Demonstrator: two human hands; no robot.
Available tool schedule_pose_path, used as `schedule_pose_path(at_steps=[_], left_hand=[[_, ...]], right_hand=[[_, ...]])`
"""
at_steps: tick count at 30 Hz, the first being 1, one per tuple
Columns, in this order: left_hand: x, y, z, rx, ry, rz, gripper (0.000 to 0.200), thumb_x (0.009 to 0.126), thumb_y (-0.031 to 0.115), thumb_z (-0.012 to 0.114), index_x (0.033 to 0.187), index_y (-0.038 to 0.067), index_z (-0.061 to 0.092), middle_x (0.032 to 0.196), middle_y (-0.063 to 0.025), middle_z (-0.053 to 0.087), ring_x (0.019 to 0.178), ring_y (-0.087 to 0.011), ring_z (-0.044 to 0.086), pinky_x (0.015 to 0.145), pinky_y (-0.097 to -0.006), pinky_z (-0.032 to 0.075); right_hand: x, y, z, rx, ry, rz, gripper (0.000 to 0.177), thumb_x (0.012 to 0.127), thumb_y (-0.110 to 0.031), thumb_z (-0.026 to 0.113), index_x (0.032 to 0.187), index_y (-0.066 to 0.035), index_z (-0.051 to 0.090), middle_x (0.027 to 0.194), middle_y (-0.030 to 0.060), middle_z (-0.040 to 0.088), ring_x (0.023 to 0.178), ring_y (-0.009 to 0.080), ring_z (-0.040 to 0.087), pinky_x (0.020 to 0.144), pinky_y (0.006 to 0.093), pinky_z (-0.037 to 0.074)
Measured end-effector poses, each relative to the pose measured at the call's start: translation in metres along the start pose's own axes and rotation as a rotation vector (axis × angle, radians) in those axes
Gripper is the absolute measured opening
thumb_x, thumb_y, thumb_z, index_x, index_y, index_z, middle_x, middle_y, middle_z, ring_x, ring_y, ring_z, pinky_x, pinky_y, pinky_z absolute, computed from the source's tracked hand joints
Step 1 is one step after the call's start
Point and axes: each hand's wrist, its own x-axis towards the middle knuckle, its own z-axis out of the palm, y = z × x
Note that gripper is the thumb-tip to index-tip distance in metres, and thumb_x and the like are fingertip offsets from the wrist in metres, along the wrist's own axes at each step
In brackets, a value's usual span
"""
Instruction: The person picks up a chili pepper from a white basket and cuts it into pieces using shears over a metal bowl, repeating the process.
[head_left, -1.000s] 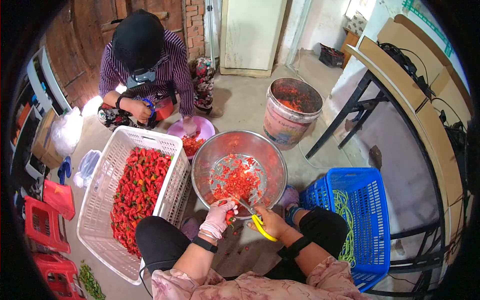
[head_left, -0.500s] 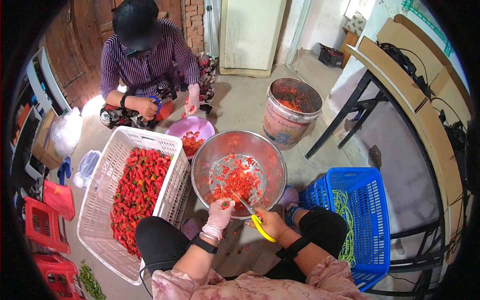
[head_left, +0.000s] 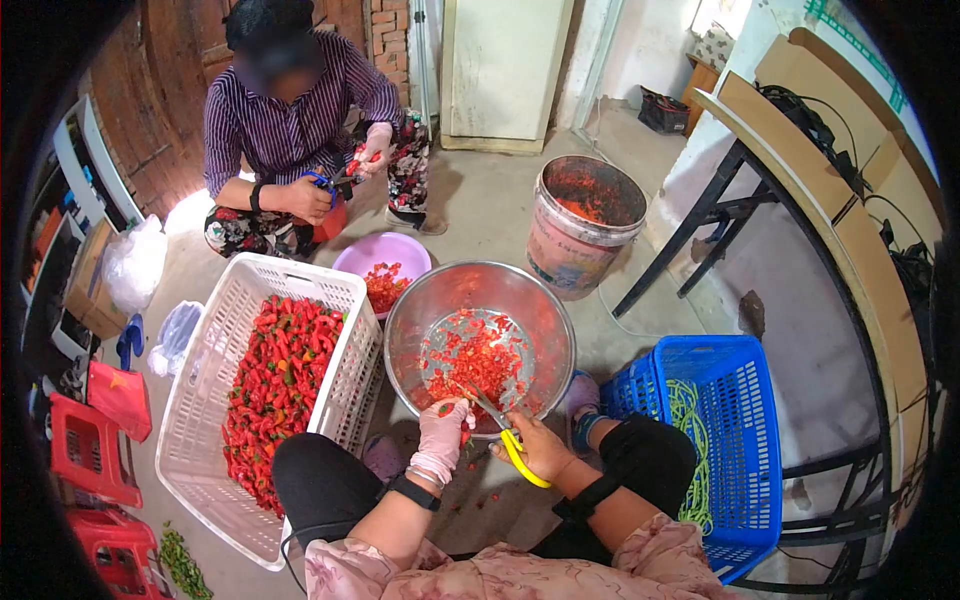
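Over bowl (head_left: 402, 312) — left hand (head_left: 441, 428) (chili (head_left: 462, 437)), scissors (head_left: 519, 455)

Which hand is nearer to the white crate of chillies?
Left. The left hand, holding a chilli, is just right of the white crate; the right hand, with yellow scissors, is farther right.

Single view, taken from head height, aimed forward and down. Wide fisheye frame, dark-rimmed. Steel bowl (head_left: 548, 330) seen close below, centred; seated co-worker (head_left: 300, 130) seen farther, top left.

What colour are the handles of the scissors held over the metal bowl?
Yellow. The head view shows it best, on the scissors in the right hand.
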Motion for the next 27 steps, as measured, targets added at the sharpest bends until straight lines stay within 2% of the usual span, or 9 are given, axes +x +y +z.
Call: schedule_pose_path(at_steps=[6,16,18,20,22,24,25,26,27], left_hand=[[-0.005,0.009,0.003,0.255,0.124,0.001,0.01,0.083,0.009,0.06,0.083,-0.001,0.059,0.061,-0.0029,0.056,0.049,-0.0105,0.049,0.046,-0.0236,0.041],[-0.007,0.008,0.005,0.37,0.084,0.051,0.012,0.083,0.011,0.06,0.084,-0.001,0.058,0.059,-0.0026,0.056,0.048,-0.0093,0.051,0.043,-0.0217,0.04],[-0.002,0.002,0.0,0.433,0.08,0.153,0.013,0.081,0.012,0.062,0.077,0.001,0.059,0.058,0.0,0.055,0.048,-0.0085,0.048,0.044,-0.0231,0.038],[0.012,-0.018,-0.013,0.532,0.111,0.222,0.012,0.081,0.012,0.062,0.079,0.001,0.06,0.058,-0.0001,0.055,0.048,-0.0088,0.049,0.044,-0.023,0.038],[0.01,-0.01,-0.009,0.633,0.142,0.291,0.011,0.082,0.012,0.061,0.081,0.002,0.06,0.058,-0.0002,0.055,0.049,-0.009,0.049,0.045,-0.023,0.039],[-0.003,0.015,0.002,0.286,0.071,0.045,0.012,0.083,0.012,0.06,0.088,0.001,0.059,0.06,-0.0012,0.055,0.051,-0.01,0.05,0.048,-0.0228,0.041],[0.0,0.011,0.0,0.286,0.071,0.045,0.012,0.083,0.012,0.06,0.088,0.001,0.059,0.06,-0.0012,0.055,0.051,-0.01,0.05,0.048,-0.0228,0.041],[0.006,0.005,-0.005,0.232,0.031,0.077,0.013,0.083,0.012,0.06,0.09,0.0,0.059,0.062,-0.0018,0.056,0.052,-0.0101,0.051,0.049,-0.0225,0.042],[0.007,0.007,-0.005,0.18,-0.009,0.109,0.015,0.084,0.011,0.06,0.093,0.0,0.058,0.063,-0.0024,0.056,0.053,-0.0102,0.051,0.051,-0.0222,0.043]], right_hand=[[-0.002,-0.005,-0.002,-0.099,0.038,-0.033,0.053,0.075,-0.04,0.065,0.106,-0.003,0.044,0.095,0.0247,0.053,0.09,0.0414,0.051,0.077,0.0447,0.043],[0.001,-0.006,-0.003,-0.085,-0.022,0.054,0.057,0.073,-0.046,0.066,0.106,-0.002,0.048,0.089,0.0238,0.057,0.084,0.0394,0.056,0.071,0.0414,0.046],[0.001,-0.013,-0.011,-0.115,-0.065,0.081,0.056,0.073,-0.045,0.066,0.106,-0.002,0.049,0.089,0.0233,0.057,0.084,0.0382,0.057,0.07,0.04,0.046],[0.001,-0.012,-0.013,-0.146,-0.104,0.107,0.055,0.073,-0.044,0.066,0.105,-0.002,0.049,0.089,0.0229,0.058,0.084,0.037,0.057,0.069,0.0386,0.047],[0.004,-0.003,-0.008,-0.062,-0.132,0.102,0.052,0.076,-0.04,0.066,0.107,-0.002,0.049,0.089,0.0207,0.059,0.083,0.0308,0.06,0.07,0.0357,0.047],[0.003,0.001,-0.009,0.059,-0.078,0.062,0.05,0.077,-0.036,0.065,0.109,-0.001,0.048,0.089,0.0186,0.059,0.082,0.0266,0.06,0.07,0.0345,0.047],[0.002,0.003,-0.01,0.179,-0.023,0.02,0.049,0.079,-0.033,0.065,0.111,-0.001,0.047,0.089,0.0165,0.059,0.081,0.0224,0.06,0.07,0.0334,0.047],[0.004,0.01,-0.009,0.256,-0.108,0.047,0.045,0.082,-0.027,0.062,0.115,-0.001,0.044,0.089,0.0117,0.057,0.081,0.0159,0.055,0.071,0.0303,0.045],[0.003,0.009,-0.009,0.256,-0.106,0.046,0.045,0.082,-0.027,0.062,0.115,-0.001,0.044,0.089,0.0117,0.057,0.081,0.0159,0.055,0.071,0.0303,0.045]])
